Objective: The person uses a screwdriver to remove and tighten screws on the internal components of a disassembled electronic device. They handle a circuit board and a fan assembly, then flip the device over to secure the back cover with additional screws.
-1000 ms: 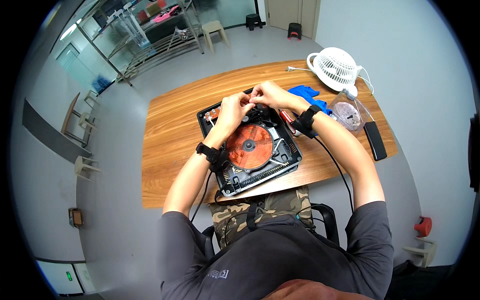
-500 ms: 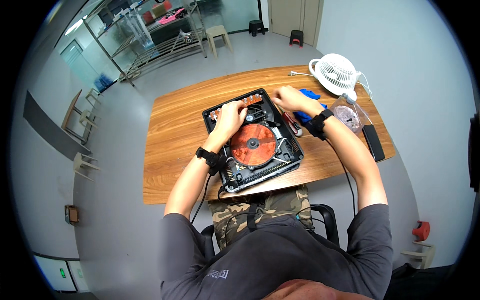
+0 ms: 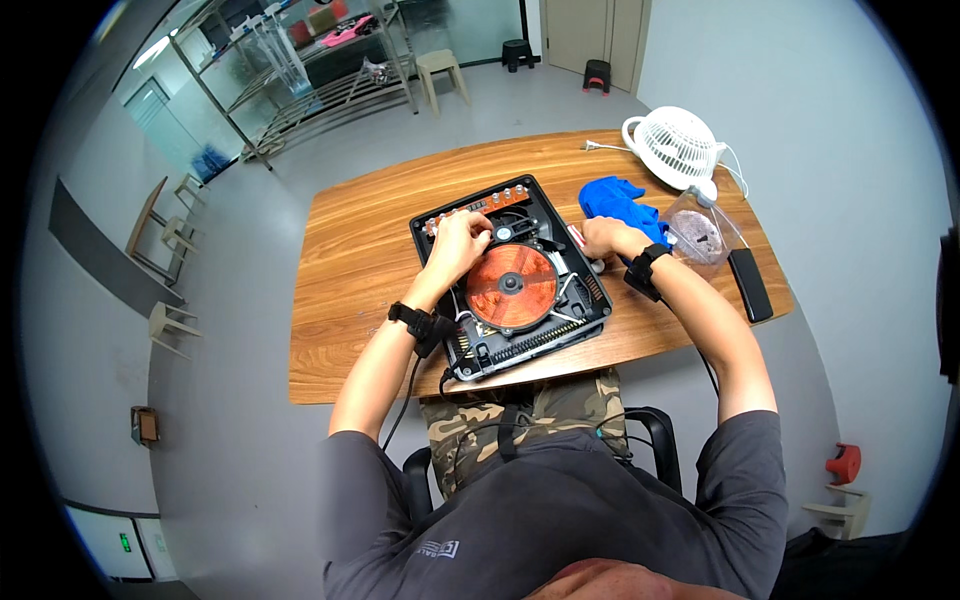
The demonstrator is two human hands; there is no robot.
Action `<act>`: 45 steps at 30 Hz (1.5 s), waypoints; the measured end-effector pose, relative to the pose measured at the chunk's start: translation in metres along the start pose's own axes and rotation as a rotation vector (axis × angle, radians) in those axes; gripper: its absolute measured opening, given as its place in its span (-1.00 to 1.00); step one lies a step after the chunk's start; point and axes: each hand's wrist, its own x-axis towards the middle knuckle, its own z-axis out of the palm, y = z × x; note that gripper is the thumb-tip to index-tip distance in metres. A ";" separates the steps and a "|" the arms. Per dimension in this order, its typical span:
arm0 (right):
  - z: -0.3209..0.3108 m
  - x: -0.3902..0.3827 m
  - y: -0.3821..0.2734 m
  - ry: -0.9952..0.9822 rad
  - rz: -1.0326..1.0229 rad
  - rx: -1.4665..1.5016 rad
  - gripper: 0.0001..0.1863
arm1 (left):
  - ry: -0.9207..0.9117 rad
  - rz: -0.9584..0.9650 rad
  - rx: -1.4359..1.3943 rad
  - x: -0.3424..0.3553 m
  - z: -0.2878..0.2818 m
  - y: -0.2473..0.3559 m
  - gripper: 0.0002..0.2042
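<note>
An opened black appliance (image 3: 590, 291) lies on the wooden table, showing a round orange coil (image 3: 495, 295), a small fan (image 3: 515, 228) and an orange board (image 3: 502, 198) along its far edge. My left hand (image 3: 458, 243) is over the inner parts just beyond the coil, fingers curled together; what they hold is hidden. At the appliance's right side my right hand (image 3: 608, 236) is closed on the red-handled screwdriver (image 3: 576, 238), partly covered by the fingers. Beside that hand lies a blue cloth (image 3: 609, 197).
Table (image 3: 345, 250) holds a white fan-like appliance (image 3: 672, 145), a clear container (image 3: 695, 235) and a black oblong (image 3: 750, 285) on the right. Behind are a metal rack (image 3: 290, 100) and stools (image 3: 438, 70). A chair (image 3: 660, 450) is under me.
My right hand left the pinch beside my left hand and moved right and down onto the screwdriver. My left hand shifted slightly toward me, fingers still curled over the appliance.
</note>
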 end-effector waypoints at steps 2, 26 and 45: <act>-0.002 0.001 -0.003 -0.043 0.035 0.056 -0.63 | 0.004 -0.020 0.000 -0.003 -0.001 -0.005 -0.86; -0.076 -0.011 -0.007 0.371 -0.671 0.305 -0.55 | 0.107 -0.258 -0.284 -0.006 -0.007 -0.004 -0.85; -0.069 -0.008 -0.007 0.389 -0.711 0.315 -0.54 | 0.063 -0.229 -0.161 -0.006 -0.002 -0.001 -0.86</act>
